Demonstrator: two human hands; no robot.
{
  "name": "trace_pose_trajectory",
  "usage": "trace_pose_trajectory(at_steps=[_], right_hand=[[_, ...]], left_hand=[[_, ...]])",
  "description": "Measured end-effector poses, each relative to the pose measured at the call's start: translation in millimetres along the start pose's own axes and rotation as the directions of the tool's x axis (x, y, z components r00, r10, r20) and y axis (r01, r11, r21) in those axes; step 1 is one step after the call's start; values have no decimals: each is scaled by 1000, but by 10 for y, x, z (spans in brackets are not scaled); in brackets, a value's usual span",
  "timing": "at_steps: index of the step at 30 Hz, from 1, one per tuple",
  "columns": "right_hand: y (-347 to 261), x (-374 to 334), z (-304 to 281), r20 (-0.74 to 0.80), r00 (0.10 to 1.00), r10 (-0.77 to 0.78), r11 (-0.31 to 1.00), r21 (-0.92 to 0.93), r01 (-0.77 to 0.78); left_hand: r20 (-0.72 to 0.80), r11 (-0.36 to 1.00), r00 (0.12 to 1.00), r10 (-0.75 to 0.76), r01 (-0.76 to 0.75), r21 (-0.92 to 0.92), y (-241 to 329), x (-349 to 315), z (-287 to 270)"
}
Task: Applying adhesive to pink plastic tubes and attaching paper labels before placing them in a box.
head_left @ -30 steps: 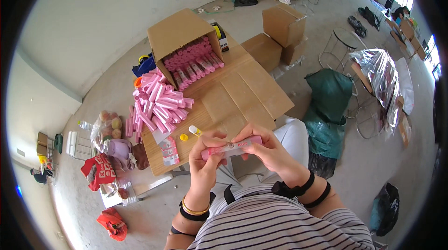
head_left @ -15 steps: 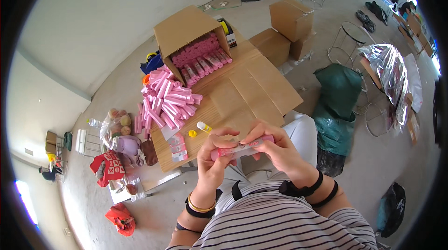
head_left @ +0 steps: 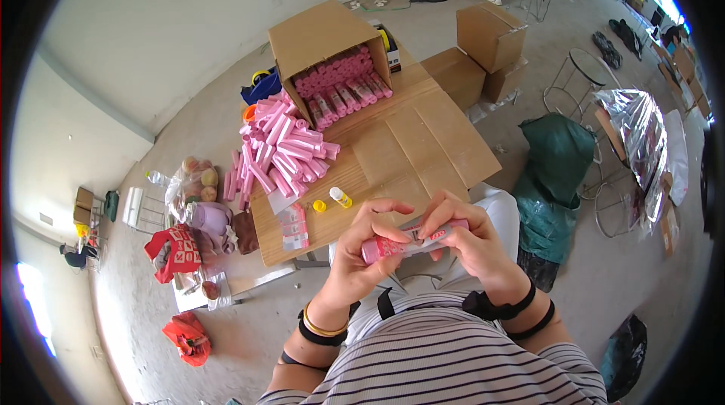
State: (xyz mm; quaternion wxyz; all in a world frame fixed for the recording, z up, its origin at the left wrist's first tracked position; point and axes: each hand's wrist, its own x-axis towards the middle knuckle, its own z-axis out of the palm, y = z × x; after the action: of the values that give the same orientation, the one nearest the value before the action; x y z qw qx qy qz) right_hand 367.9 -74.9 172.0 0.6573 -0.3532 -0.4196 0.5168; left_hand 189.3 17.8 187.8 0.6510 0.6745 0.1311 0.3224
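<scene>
Above my lap, a pink roll [head_left: 383, 248] with a printed label round it lies crosswise between my two hands. My left hand [head_left: 361, 245] grips its left end, thumb below and index finger curled over the top. At the other end my right hand [head_left: 476, 252] is closed on the roll, its fingertips pressing the label near the middle. Just beyond my left hand on the table stand an uncapped glue stick [head_left: 341, 198], yellow and white, and its yellow cap [head_left: 319, 206]. Printed pink-and-white labels [head_left: 294, 227] lie at the table's near left edge.
A heap of pink rolls [head_left: 281, 149] covers the left of the wooden table [head_left: 343, 150]. Behind it a cardboard box [head_left: 321, 33] on its side holds labelled rolls. Flattened cardboard [head_left: 419, 148] lies on the right. Green sacks [head_left: 555, 156] and stools stand beyond; bags sit at left.
The view has shifted, so the table sits a little differently in it. Both hands still hold the pink roll, and the label now sits more closely round it under my fingers.
</scene>
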Motion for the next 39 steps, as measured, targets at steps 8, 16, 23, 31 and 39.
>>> trace_pose_trajectory(at_steps=[8, 16, 23, 31, 39], right_hand=[[-28, 7, 50, 15, 1000, 23, 1000, -1, -23], [-40, 7, 32, 65, 997, 50, 999, -12, -50], [-82, -4, 57, 95, 989, 115, 992, -54, -110], [36, -10, 109, 4, 973, 229, 936, 272, -222], [100, 49, 59, 65, 995, -77, 950, -300, 93]], left_hand=[[-11, 1000, 1000, -4, 4, -22, -7, -40, -12], [-16, 998, 1000, 3, -4, -59, -76, -58, -41], [-69, 974, 991, -113, 97, -203, -95, -84, -64], [-29, 994, 994, 105, -103, 40, -92, -27, -95], [-80, 971, 993, -90, 69, -229, -169, -87, -135]])
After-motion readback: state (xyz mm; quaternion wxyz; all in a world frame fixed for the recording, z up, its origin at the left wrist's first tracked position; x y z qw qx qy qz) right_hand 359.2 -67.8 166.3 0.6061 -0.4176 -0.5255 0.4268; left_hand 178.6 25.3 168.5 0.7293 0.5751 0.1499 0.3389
